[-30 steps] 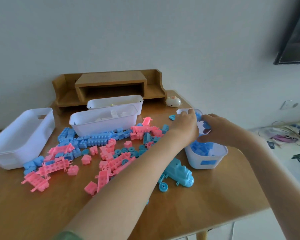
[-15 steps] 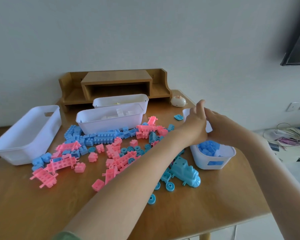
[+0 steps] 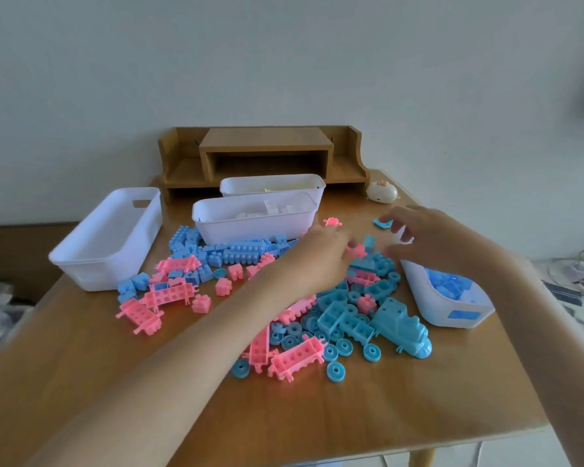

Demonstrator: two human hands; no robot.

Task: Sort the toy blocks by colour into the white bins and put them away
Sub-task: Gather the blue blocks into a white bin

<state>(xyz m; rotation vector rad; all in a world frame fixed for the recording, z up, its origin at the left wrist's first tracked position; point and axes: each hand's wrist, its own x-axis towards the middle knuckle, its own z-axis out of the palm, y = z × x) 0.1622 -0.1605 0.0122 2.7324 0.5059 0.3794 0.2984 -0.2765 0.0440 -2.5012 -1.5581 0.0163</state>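
Fingers (image 3: pixel 341 245) of the left hand (image 3: pixel 317 256) reach down into the far part of the pile, just beside a pink piece. Blur hides them, so I cannot tell whether they are apart or pinching something. The right hand (image 3: pixel 432 239) hovers over the far end of the right bin (image 3: pixel 429 301), its fingers (image 3: pixel 395 224) apart and loosely bent, with nothing seen in them.

Sorting looks partly done. The right bin holds a heap of blue blocks. The mid bin (image 3: pixel 250 230) and the far bin (image 3: pixel 273 180) behind it hold pale pieces. The left bin (image 3: pixel 95 261) shows nothing inside from this angle.

Most of the work seems left. Pink blocks (image 3: pixel 169 294) and blue blocks (image 3: pixel 243 254) lie mixed across the table (image 3: pixel 115 382). Blue wheels (image 3: pixel 336 371) and a blue train (image 3: pixel 402 326) sit near the right bin. As far as shows, no pink is in any bin. All four bins stand on the table in front of the shelf (image 3: pixel 263 143), so putting away looks not yet begun.
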